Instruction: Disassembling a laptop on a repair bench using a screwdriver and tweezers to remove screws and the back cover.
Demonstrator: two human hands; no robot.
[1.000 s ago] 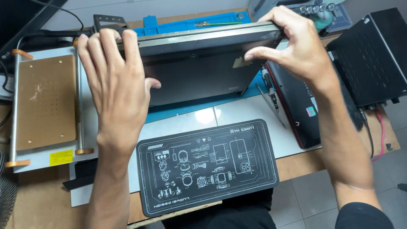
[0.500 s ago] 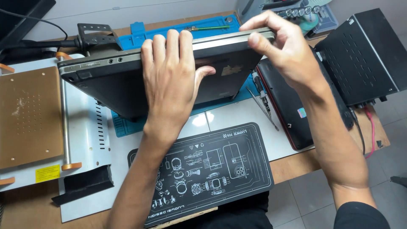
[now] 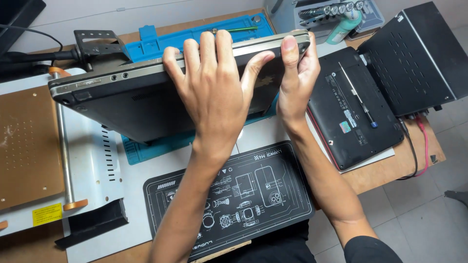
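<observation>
A dark grey laptop [image 3: 131,104], lid closed, is held tilted above the desk with its underside facing me. My left hand [image 3: 214,95] lies flat on the underside, fingers hooked over the top edge. My right hand [image 3: 295,73] grips the laptop's right corner, thumb on the near face. Under the laptop lies a blue work mat [image 3: 161,146].
A black printed mat [image 3: 234,195] sits at the desk's front. A white machine with a brown plate [image 3: 27,146] is at left. A second black laptop [image 3: 353,109] with a screwdriver on it and a black box [image 3: 419,53] are at right. Tools sit at the back.
The laptop has shifted right in view and tilted further. My left hand slid toward its right half, and my right hand moved from the top edge to the right corner.
</observation>
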